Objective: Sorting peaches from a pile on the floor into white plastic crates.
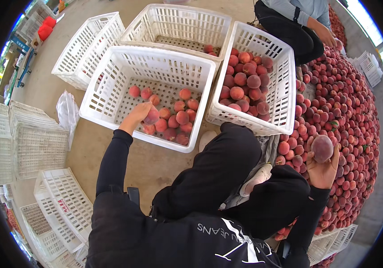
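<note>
My left hand (139,115) reaches over the near rim of a white plastic crate (106,122) and holds a peach (151,116) inside it. Several other peaches (172,121) lie on that crate's perforated floor, mostly toward its right side. Over on the right, my right hand (323,169) is palm up with its fingers curled around a large dark red peach (322,148). Below and beyond that hand spreads a big heap of loose peaches (345,124). Between the two hands stands a second white crate (288,100), with peaches (245,78) piled in it.
Behind stands another white crate (178,11) with a few peaches in one corner, beside more white crates (87,47). Stacked crates (39,147) and a tilted crate (64,204) line the left. A co-worker (288,30) sits by the heap at upper right. A plastic bag (67,110) lies left.
</note>
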Motion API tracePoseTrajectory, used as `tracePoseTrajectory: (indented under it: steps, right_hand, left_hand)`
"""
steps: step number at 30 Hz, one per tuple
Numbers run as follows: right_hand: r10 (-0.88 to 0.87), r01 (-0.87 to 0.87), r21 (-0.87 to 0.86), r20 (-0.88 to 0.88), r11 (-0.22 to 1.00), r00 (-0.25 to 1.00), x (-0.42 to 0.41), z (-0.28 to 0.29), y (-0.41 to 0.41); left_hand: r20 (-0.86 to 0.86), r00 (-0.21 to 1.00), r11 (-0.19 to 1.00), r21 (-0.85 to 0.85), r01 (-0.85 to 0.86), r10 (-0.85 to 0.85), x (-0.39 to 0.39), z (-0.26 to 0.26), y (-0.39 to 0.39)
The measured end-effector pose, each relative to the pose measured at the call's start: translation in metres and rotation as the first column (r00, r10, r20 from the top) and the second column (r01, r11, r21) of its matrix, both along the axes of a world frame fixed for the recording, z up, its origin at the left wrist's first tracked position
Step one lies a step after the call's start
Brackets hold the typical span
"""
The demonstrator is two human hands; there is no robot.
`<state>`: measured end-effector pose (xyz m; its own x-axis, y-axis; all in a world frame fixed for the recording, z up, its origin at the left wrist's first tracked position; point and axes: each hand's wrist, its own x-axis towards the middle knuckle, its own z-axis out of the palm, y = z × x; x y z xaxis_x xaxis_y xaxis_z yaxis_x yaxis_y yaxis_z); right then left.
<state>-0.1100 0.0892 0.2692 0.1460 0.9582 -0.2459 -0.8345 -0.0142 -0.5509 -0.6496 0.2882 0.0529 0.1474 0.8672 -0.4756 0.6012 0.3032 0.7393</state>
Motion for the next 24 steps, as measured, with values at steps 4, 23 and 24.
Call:
tracePoseTrajectory:
  steps: [4,23,24]
  right_hand:
    - [0.010,0.001,-0.169,0.063,0.986,0.998,-0.037,0.010,0.036]
    - [-0.004,0.005,-0.002,0.328,1.000,0.945,-0.076,-0.031,0.086]
    - [-0.022,0.023,0.001,0.365,1.000,0.931,-0.076,-0.033,0.086]
  left_hand:
    - [-0.002,1.000,0.997,0.076,0.005,-0.005,-0.012,-0.022,0.011]
    - [0.950,0.254,0.966,0.123,0.227,-0.181,0.316,0.156,-0.062]
    - [0.950,0.238,0.966,0.154,0.207,-0.202,0.322,0.149,-0.063]
